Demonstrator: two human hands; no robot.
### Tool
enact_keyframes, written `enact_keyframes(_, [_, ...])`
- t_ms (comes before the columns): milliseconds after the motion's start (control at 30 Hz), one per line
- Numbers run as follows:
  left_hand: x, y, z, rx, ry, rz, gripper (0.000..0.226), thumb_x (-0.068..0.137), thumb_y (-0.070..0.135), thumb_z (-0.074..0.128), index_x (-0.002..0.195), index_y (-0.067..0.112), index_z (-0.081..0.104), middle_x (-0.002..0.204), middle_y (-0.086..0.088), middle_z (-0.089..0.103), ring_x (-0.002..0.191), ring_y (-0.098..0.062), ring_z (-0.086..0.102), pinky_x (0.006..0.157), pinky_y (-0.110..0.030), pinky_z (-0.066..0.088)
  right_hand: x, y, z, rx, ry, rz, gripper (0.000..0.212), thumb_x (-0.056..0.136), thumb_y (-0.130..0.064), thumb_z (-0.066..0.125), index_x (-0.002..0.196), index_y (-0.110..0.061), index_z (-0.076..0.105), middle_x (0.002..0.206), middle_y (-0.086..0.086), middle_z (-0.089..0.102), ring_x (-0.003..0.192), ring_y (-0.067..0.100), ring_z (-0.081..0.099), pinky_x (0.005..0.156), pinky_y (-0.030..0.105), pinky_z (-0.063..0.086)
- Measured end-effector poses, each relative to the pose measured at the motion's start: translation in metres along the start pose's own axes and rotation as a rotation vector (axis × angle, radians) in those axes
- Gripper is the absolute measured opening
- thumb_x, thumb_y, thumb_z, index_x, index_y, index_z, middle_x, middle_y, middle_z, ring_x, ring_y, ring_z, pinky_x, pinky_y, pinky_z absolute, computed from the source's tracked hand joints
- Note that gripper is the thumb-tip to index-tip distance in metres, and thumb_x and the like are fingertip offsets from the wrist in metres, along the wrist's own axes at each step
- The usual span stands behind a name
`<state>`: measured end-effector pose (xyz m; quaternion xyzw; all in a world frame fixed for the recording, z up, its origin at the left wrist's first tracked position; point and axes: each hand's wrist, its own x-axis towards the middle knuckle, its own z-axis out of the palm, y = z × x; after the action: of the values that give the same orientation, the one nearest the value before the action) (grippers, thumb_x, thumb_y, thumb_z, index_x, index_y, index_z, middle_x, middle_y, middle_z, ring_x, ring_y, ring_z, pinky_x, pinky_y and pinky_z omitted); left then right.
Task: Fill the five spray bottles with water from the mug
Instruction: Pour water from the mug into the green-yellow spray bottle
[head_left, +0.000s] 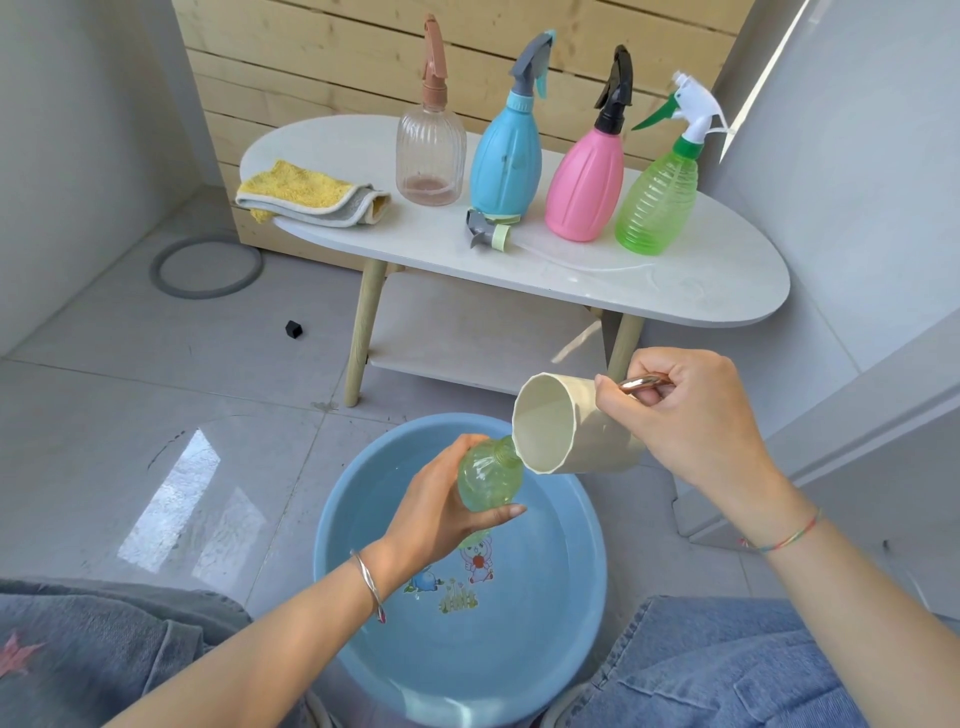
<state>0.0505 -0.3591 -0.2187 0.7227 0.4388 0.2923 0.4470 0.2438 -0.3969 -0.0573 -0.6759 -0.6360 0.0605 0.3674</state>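
My left hand (439, 506) grips a pale green bottle (488, 478) with its cap off, held over the blue basin (587, 551). My right hand (691, 415) holds the cream mug (566, 426) by its metallic handle, tipped so its rim touches the bottle's open neck. On the white table (701, 291) stand a clear pink bottle (430, 150), a blue bottle (506, 161), a pink bottle (586, 187) and a bright green bottle (657, 202), all with spray heads on. A loose grey-and-green spray head (488, 234) lies in front of the blue bottle.
A folded yellow cloth (311, 195) lies at the table's left end. The basin holds water and sits on the floor between my knees. A grey ring (205, 267) and a small black object (294, 329) lie on the tiles to the left. A lower shelf sits under the tabletop.
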Motion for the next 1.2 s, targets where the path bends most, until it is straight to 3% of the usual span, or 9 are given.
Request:
enact_keyframes(400, [-0.0004, -0.0022, 0.0012, 0.000, -0.005, -0.008, 0.064, 0.065, 0.061, 0.079, 0.118, 0.038, 0.050, 0.111, 0.023, 0.062, 0.105, 0.004, 0.056, 0.081, -0.007, 0.042, -0.0003, -0.0029, 0.0005, -0.035, 0.002, -0.013, 0.048, 0.075, -0.019, 0.072, 0.049, -0.006, 0.034, 0.047, -0.002, 0.025, 0.050, 0.014, 0.025, 0.046, 0.020, 0.020])
enact_keyframes(1200, [-0.0025, -0.0052, 0.0034, -0.018, -0.007, -0.029, 0.068, 0.065, 0.061, 0.080, 0.120, 0.037, 0.049, 0.111, 0.024, 0.062, 0.105, 0.004, 0.056, 0.084, -0.009, 0.042, -0.0007, -0.0003, 0.0038, -0.070, -0.001, -0.064, 0.049, 0.074, -0.019, 0.073, 0.048, -0.016, 0.031, 0.047, -0.003, 0.027, 0.052, 0.015, 0.028, 0.046, 0.018, 0.023])
